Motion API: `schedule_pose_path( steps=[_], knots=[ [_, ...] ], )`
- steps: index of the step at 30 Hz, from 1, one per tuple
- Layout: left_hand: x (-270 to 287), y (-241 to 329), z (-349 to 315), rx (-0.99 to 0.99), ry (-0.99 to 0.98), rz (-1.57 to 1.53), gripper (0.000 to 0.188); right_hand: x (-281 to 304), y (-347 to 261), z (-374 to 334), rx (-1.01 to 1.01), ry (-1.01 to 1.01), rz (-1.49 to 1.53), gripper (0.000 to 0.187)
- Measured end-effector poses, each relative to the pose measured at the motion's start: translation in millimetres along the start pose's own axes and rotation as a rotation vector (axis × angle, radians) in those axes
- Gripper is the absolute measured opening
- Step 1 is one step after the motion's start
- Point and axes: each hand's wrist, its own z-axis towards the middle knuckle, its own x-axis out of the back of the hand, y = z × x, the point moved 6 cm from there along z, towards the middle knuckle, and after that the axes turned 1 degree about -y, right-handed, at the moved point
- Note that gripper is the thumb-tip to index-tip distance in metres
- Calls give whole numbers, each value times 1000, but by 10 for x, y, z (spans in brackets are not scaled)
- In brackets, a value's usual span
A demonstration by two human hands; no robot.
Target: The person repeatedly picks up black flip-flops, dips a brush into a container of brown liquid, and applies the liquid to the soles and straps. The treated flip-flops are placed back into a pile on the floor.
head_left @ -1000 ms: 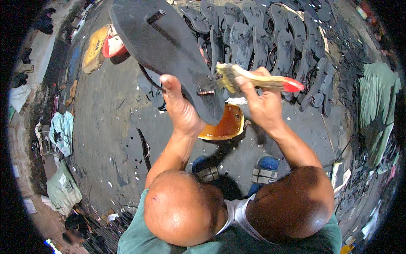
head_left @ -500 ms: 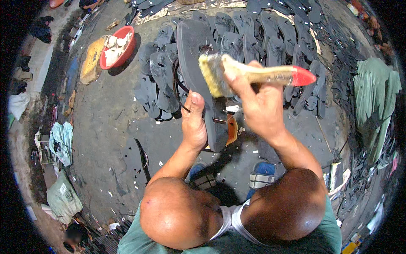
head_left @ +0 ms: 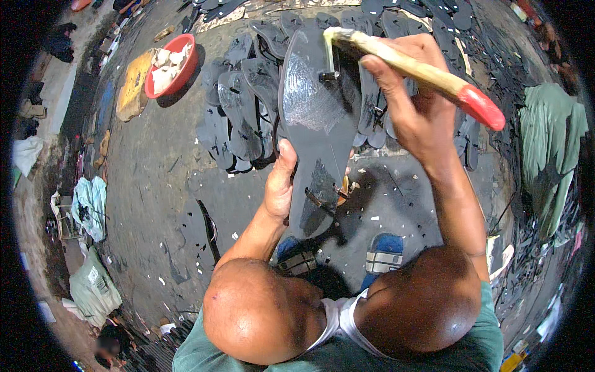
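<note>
My left hand [head_left: 282, 180] grips a black sandal [head_left: 308, 149] by its side, thumb along the near edge and the other fingers mostly hidden beneath. The sole faces me, toe end away, with a wet, shiny patch on its left front part and strap ends poking through. In my right hand [head_left: 416, 93] is a paintbrush [head_left: 421, 69] with a wooden handle and a red tip. Its pale bristles are turned edge-on against the front of the sole. Behind the sandal several more black sandals [head_left: 238, 118] lie in rows on the floor.
A red bowl [head_left: 190, 69] with pale crumpled pieces stands at the far left beside a yellow slab [head_left: 134, 87]. A green cloth [head_left: 548, 142] hangs at the right. Black scraps litter the dark floor [head_left: 155, 186]. My blue sandals [head_left: 384, 248] are below my knees.
The held sandal has turned from edge-on to sole facing me. My right hand has moved up and right, bringing the brush to the front of the sole, where a shiny wet patch now shows.
</note>
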Motion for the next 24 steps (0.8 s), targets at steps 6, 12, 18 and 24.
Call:
schedule_pose_path(
  steps=[6,12,18,24],
  knots=[
    [201,137,58,-2,134,-123,85,-450,-134,-485,-215,-380,248,26],
    [530,25,3,11,337,-186,81,-676,-395,-1000,-245,-469,269,26],
    [1284,584,-26,-265,310,-275,68,-755,-465,-1410,-312,-601,536,21],
    [2418,1043,-317,-234,613,55,50,-254,82,-1173,-624,-249,283,17]
  ],
)
